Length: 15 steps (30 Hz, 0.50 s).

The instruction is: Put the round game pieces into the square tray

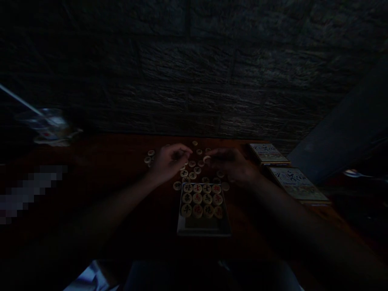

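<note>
Between the thumb and fingers of my right hand is a pale round Chinese chess piece, above the loose pieces. My left hand is closed in a pinch over the left part of the pile; whatever its fingertips hold, if anything, I cannot make out. Loose round pieces lie scattered beneath and between both hands. Nearer to me, an open box carries rows of pieces with red and black characters, and its near end shows a bare strip.
Two printed boxes sit at the table's right side. A clear cup with a straw stands far left. Behind the wooden table rises a dark stone-block wall. The scene is very dim.
</note>
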Each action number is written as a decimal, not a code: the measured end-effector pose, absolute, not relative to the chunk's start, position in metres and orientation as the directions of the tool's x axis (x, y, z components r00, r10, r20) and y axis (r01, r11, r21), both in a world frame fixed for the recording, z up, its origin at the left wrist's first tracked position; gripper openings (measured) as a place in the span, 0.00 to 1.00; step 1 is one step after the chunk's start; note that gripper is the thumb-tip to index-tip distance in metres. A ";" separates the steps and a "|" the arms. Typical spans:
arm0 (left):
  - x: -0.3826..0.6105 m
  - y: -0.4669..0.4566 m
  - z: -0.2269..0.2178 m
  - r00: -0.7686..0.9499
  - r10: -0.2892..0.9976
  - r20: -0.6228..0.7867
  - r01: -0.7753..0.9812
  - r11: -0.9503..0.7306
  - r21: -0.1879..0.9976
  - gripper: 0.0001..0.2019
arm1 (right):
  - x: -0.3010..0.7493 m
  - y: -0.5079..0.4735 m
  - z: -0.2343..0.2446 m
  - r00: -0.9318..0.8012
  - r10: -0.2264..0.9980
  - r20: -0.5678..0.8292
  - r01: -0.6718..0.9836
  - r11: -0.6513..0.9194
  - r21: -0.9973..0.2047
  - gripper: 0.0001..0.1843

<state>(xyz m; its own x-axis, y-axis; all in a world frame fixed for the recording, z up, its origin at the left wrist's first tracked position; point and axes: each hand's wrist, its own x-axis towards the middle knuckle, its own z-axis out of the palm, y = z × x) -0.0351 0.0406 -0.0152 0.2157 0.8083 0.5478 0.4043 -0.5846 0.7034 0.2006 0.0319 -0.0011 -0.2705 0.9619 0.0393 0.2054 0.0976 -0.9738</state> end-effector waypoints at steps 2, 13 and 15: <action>-0.033 0.039 -0.014 0.252 0.802 0.542 0.385 -0.597 0.704 0.07 | 0.197 0.030 -0.002 -0.269 0.963 0.007 0.075 0.028 -0.997 0.18; -0.018 0.028 -0.015 0.317 0.850 0.421 0.152 -0.484 0.862 0.10 | 0.183 0.023 -0.003 -0.316 0.948 0.024 -0.223 -0.050 -0.974 0.19; -0.017 0.027 -0.015 0.302 0.857 0.418 0.147 -0.475 0.867 0.09 | 0.182 0.022 -0.003 -0.305 0.952 0.031 -0.190 -0.029 -0.981 0.19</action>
<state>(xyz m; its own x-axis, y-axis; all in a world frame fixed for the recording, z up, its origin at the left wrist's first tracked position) -0.0173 0.0273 -0.0149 0.3023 0.8566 0.4182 0.1469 -0.4754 0.8674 0.1822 0.0223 -0.0028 -0.3052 0.9518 0.0314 -0.1900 -0.0286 -0.9814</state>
